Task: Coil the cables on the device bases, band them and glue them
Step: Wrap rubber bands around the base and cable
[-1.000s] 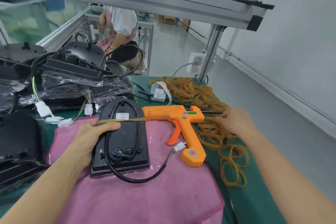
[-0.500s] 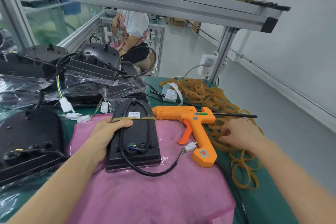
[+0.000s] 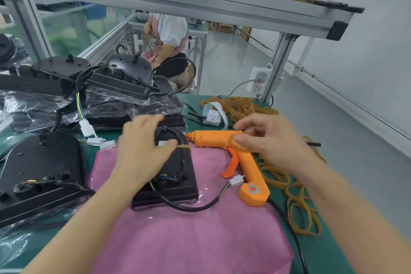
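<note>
At a green-topped bench, a worker's left hand (image 3: pixel 142 151) presses flat, fingers spread, on a black device base (image 3: pixel 175 176) lying on pink foam (image 3: pixel 189 240), while the right hand (image 3: pixel 269 140) pinches one tan rubber band (image 3: pixel 241 148) just above the orange glue gun (image 3: pixel 224 140). The base looks rigid and light, best steadied by its edges; its thick black cable (image 3: pixel 189 207) seems springy and likely to uncoil, and the stretchy band may snap back. One base carries one band already; at least three more wait at left, beside one heap of bands too tangled to count.
</note>
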Demonstrator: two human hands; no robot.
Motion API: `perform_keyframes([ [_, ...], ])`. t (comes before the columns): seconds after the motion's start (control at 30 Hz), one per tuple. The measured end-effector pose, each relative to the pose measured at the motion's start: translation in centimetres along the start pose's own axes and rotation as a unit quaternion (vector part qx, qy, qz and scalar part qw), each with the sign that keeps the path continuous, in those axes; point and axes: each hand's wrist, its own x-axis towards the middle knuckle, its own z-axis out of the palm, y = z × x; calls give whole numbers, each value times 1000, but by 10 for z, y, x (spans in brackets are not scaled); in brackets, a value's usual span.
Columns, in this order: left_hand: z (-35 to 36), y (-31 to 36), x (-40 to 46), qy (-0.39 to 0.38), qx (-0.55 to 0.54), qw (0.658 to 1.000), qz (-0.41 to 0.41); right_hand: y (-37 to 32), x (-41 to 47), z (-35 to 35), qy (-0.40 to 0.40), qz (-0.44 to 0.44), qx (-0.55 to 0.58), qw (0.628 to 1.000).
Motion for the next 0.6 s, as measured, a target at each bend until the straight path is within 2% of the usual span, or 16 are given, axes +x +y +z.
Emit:
perform_keyframes([
  [0.03, -5, 12, -3, -37, -72, 995, 50, -7, 2, 14, -12, 0, 79, 997],
  [0.07, -8, 25, -6, -113, -144, 980, 74, -14, 4, 28, -20, -1, 146, 989],
  [0.13, -8, 38, -10, -251, -250, 931, 86, -23, 9, 50, -22, -4, 246, 969],
  [0.17, -7, 39, -10, -266, -284, 918, 79, -25, 11, 57, -23, -3, 294, 955],
  [0.23, -8, 33, -8, -241, -336, 910, 40, -27, 13, 66, -32, -1, 391, 920],
  [0.33, -9, 19, -8, -208, -381, 901, -17, -26, 14, 71, -62, -11, 465, 883],
  [0.4, -7, 13, -6, -177, -345, 921, -20, -25, 14, 76, -105, 24, 532, 840],
  [0.47, -6, 11, -1, -119, -290, 950, -3, -26, 14, 83, -155, 109, 571, 799],
  [0.5, -8, 10, 4, -100, -282, 954, 7, -25, 15, 85, -187, 143, 552, 800],
  [0.6, -21, 13, 12, -116, -307, 944, 33, -24, 19, 75, -317, 168, 373, 856],
])
